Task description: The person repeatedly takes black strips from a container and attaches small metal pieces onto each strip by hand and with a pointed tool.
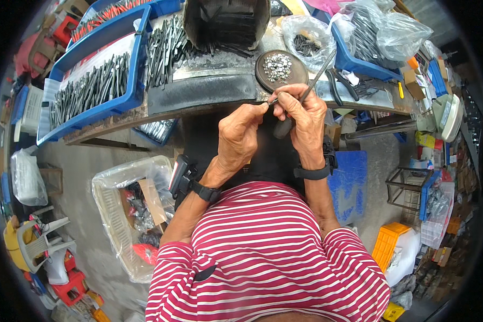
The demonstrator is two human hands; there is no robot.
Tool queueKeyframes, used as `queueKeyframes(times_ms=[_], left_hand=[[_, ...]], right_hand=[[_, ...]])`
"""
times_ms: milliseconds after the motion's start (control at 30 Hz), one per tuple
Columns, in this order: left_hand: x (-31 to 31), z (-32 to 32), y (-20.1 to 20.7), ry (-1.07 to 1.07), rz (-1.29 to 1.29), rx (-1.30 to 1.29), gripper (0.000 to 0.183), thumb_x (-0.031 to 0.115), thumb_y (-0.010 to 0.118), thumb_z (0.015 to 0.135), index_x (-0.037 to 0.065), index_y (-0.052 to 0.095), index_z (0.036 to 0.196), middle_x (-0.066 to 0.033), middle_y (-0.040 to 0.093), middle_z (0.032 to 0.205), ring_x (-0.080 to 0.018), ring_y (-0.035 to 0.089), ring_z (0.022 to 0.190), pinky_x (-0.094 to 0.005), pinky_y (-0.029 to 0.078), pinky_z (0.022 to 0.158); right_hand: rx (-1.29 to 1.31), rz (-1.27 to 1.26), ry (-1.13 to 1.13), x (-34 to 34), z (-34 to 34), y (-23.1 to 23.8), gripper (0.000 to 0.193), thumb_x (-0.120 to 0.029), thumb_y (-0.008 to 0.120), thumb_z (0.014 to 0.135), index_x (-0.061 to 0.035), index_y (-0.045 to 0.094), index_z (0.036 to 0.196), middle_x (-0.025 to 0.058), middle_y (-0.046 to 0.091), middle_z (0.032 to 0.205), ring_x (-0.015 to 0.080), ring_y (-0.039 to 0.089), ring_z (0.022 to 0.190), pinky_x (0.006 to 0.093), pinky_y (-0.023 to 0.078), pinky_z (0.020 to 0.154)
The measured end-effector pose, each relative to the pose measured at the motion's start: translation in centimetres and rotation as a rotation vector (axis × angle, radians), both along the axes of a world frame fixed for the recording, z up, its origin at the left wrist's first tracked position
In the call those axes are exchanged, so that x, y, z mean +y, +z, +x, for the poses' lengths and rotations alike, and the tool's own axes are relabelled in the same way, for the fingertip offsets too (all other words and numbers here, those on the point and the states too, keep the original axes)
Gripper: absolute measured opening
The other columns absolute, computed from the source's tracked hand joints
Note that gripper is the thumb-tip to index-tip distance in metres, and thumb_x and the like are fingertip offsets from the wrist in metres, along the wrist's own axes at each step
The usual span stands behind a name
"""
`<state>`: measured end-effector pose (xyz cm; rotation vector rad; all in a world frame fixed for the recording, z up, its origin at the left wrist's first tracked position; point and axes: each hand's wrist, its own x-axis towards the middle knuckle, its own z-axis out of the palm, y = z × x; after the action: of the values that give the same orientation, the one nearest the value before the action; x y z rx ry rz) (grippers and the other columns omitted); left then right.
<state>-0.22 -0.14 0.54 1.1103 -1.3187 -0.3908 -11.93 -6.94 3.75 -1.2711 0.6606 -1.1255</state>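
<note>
Workshop floor: grey (121, 147), with a white basket lined in clear plastic (106, 222) at the person's left and a flat blue panel (349, 182) at the right.
Desk: a worn, grey-topped desk (217, 67) curves across the far side, a long dark flat strip (201, 92) along its near edge.
Left hand: raised before the desk's edge (239, 134), thumb and forefinger pinched on a small dark slender piece (272, 102), too small to identify.
Right hand: just beside it (306, 115), fingers closed around a long thin dark metal tool (320, 73); its shaft slants up and right, its thick handle below the palm. The thumb and forefinger meet at the same small piece.
Dish: a round brown dish (300, 76) of shiny silver bits (277, 67), just beyond the fingers.
Right of the dish: a clear plastic bag (327, 33) of dark pieces, black-handled pliers (335, 88) and a blue tray (378, 71).
Left end: a blue tray (137, 70) packed with slim dark metal pieces (99, 86).
Centre back: a dark, open-fronted bin (225, 19).
</note>
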Motion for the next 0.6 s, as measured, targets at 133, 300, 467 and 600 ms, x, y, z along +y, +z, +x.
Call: queueKeyframes(times_ms=[133,300,467,600], left_hand=[[0.16,0.11,-0.17,-0.022,0.005,0.031,0.016,-0.008,0.05,0.08,-0.003,0.058,0.093,-0.0056,0.057,0.073,-0.009,0.054,0.066,-0.0198,0.043,0.059],[0.34,0.0,-0.34,-0.062,0.042,0.112,0.012,-0.006,0.051,0.081,-0.004,0.058,0.09,-0.0043,0.057,0.073,-0.0079,0.054,0.066,-0.0206,0.046,0.059],[0.23,-0.17,-0.64,-0.059,0.065,0.159,0.012,-0.006,0.05,0.082,-0.004,0.058,0.089,-0.0032,0.056,0.072,-0.0073,0.054,0.065,-0.022,0.048,0.059],[0.07,-0.16,-0.67,-0.016,0.083,0.159,0.012,-0.005,0.049,0.083,-0.003,0.058,0.09,-0.0024,0.056,0.07,-0.0069,0.053,0.064,-0.0211,0.047,0.058]], right_hand=[[-0.015,-0.003,0.029,0.05,-0.03,-0.16,0.009,-0.006,0.057,0.08,0.0012,0.059,0.085,0.0067,0.062,0.073,0.0075,0.054,0.055,0.0175,0.042,0.049],[-0.041,0.01,0.053,0.06,-0.2,-0.56,0.008,-0.006,0.059,0.079,0.0009,0.059,0.084,0.0047,0.06,0.069,0.0071,0.053,0.054,0.0181,0.04,0.048],[-0.003,-0.029,0.034,0.35,-0.07,-0.72,0.009,-0.007,0.059,0.079,0.0008,0.059,0.083,0.0037,0.058,0.067,0.0074,0.053,0.053,0.0185,0.04,0.048],[0.006,-0.048,-0.02,0.42,0.62,-0.63,0.009,-0.008,0.059,0.079,0.001,0.059,0.082,0.0036,0.057,0.065,0.008,0.054,0.054,0.0186,0.04,0.048]])
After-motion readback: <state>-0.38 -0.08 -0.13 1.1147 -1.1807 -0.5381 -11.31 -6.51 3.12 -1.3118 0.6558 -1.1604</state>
